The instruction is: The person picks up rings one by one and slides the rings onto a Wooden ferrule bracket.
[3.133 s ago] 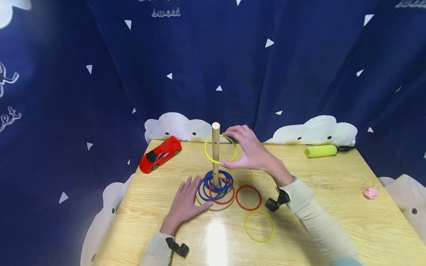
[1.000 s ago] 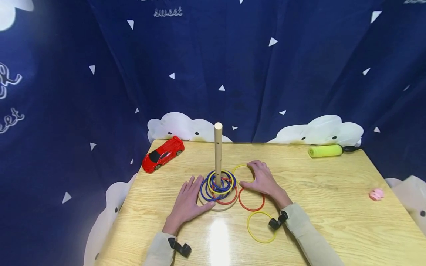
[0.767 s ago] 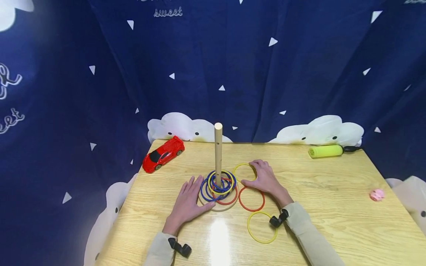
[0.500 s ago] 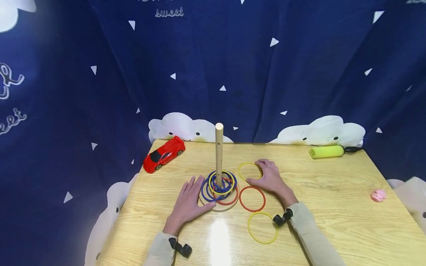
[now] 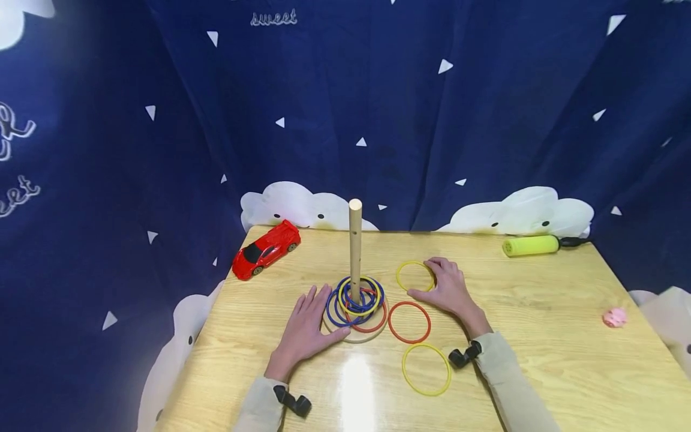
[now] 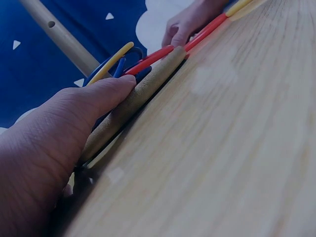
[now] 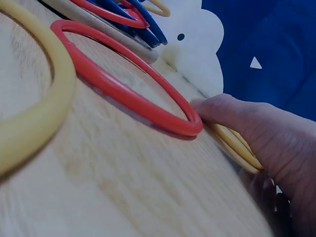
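Observation:
My left hand (image 5: 303, 330) lies with spread fingers against the left side of a round wooden base (image 5: 358, 341), its thumb touching the front rim in the left wrist view. From that base rises a wooden peg (image 5: 355, 252), with several blue rings, a red one and a yellow one lying around its foot. To the right, my right hand (image 5: 449, 290) holds a yellow ring (image 5: 412, 261) between thumb and fingers, flat at table level. In the right wrist view the hand partly covers this ring (image 7: 236, 143).
A red ring (image 5: 390, 322) and another yellow ring (image 5: 403, 369) lie on the table between the hands. A red toy car (image 5: 266, 251) stands back left. At the right are a yellow-green cylinder with a black end (image 5: 531, 245) and a small pink pig-like toy (image 5: 614, 317).
A yellow ring held above the peg earlier now lies around its foot. My right hand moved down to another yellow ring, which has shifted right with it. My left hand has stayed put.

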